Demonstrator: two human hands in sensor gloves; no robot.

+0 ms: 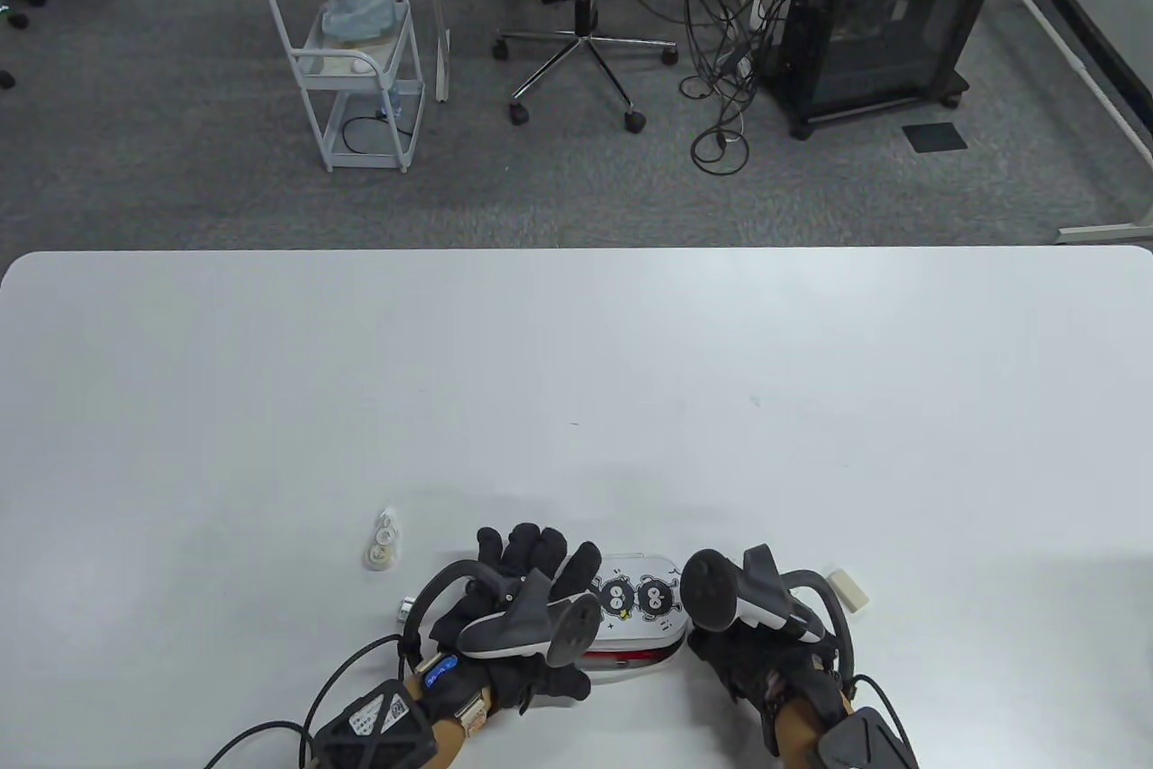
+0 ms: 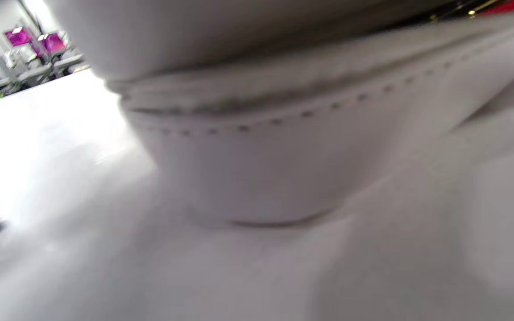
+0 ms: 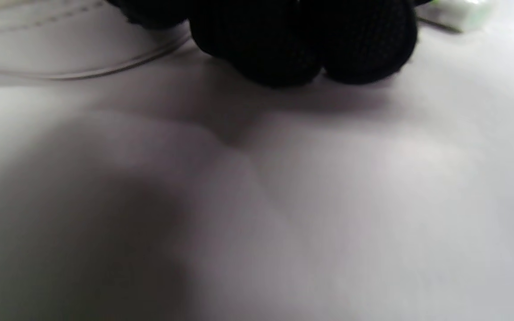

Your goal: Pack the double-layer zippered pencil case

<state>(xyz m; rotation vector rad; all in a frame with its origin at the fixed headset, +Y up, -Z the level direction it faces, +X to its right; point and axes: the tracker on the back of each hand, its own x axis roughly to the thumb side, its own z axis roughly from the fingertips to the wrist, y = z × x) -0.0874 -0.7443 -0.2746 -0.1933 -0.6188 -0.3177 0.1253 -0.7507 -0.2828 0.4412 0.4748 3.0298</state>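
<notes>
A white pencil case (image 1: 635,593) printed with two black fuzzy cartoon figures lies near the table's front edge. Its lid stands slightly apart, and a strip of red shows along the near side. My left hand (image 1: 531,557) lies over the case's left end, its fingers curled down over the far edge. The left wrist view is filled by the case's stitched white side (image 2: 261,169). My right hand (image 1: 721,652) is at the case's right end, mostly hidden under its tracker. In the right wrist view, curled black fingertips (image 3: 283,49) bunch against the case's edge (image 3: 38,44).
A small white correction-tape-like item (image 1: 383,538) lies left of my left hand. A pale eraser (image 1: 847,587) sits to the right of my right hand and shows as the eraser (image 3: 458,9) in the right wrist view. A small metal piece (image 1: 405,607) lies by the left wrist. The white table (image 1: 576,373) stretches away behind.
</notes>
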